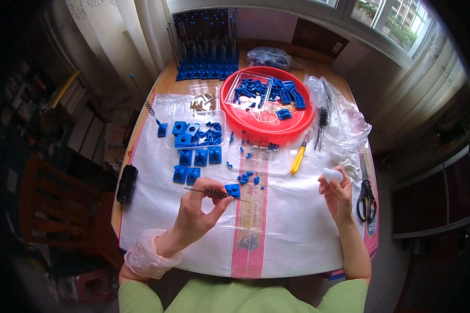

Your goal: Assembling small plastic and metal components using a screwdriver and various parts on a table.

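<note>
Head view: we work at a counter (314,63) mostly covered by a white sheet (297,235). Toward its far side a red basin (266,130) holds loose blue parts (298,101), and left of it stands a cluster of spring-topped blue pieces (206,70), which we judge to be finished. Much looks left to do: a clear box (206,116) carries small blue pieces (211,136), one lone spring piece (162,130) stands to its left, blue bases (185,156) without springs sit in front of it, and tiny blue bits (244,179) and washers (269,151) lie near the middle. The piece in hand seems partway built.

Our left hand (198,211) is over the near part of the counter, its fingers (222,208) pinched on a dark spring (215,193) with a thin rod running along it. A blue base (233,191) shows right at the spring's right end; whether it is joined on, we cannot tell. Our right hand (339,198), well apart, has its fingers curled around a small white object (333,175), its kind unclear to us.
</note>
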A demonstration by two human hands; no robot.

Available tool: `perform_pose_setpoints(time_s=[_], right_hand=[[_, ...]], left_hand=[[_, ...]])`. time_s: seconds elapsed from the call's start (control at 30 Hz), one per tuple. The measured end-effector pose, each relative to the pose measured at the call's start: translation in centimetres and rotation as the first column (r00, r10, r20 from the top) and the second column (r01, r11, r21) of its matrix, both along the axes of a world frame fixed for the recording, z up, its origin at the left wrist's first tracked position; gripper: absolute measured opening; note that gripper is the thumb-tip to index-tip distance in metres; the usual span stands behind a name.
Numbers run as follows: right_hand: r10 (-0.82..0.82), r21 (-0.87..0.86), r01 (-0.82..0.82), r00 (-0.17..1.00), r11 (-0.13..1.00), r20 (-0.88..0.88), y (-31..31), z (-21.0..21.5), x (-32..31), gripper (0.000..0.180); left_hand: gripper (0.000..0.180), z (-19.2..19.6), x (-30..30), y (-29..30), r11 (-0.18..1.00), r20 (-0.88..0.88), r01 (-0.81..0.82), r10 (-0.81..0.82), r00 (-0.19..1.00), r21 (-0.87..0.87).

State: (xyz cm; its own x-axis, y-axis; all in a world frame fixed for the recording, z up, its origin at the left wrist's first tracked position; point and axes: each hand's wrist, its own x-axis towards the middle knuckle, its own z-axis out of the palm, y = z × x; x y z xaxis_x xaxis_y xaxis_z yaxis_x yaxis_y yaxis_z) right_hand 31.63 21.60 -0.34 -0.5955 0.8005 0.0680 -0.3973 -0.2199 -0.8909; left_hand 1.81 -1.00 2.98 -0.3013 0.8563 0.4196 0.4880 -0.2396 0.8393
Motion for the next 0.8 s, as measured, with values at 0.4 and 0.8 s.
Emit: perform_pose_setpoints(time_s=[0.4, 0.8], right_hand=[[-0.192, 0.266, 0.132, 0.958, 0.955, 0.213, -0.8, 2.4, -1.0, 0.022], [-0.584, 0.717, 0.073, 0.639, 0.694, 0.500, 1.1, 1.5, -0.7, 0.023]], left_hand=[[0.045, 5.4, 1.7, 1.6, 0.993, -0.313, 0.104, -0.118, 0.942, -0.061], [0.041, 5.9, 2.8, 4.2, 0.978, -0.264, 0.166, -0.194, 0.945, -0.127]])
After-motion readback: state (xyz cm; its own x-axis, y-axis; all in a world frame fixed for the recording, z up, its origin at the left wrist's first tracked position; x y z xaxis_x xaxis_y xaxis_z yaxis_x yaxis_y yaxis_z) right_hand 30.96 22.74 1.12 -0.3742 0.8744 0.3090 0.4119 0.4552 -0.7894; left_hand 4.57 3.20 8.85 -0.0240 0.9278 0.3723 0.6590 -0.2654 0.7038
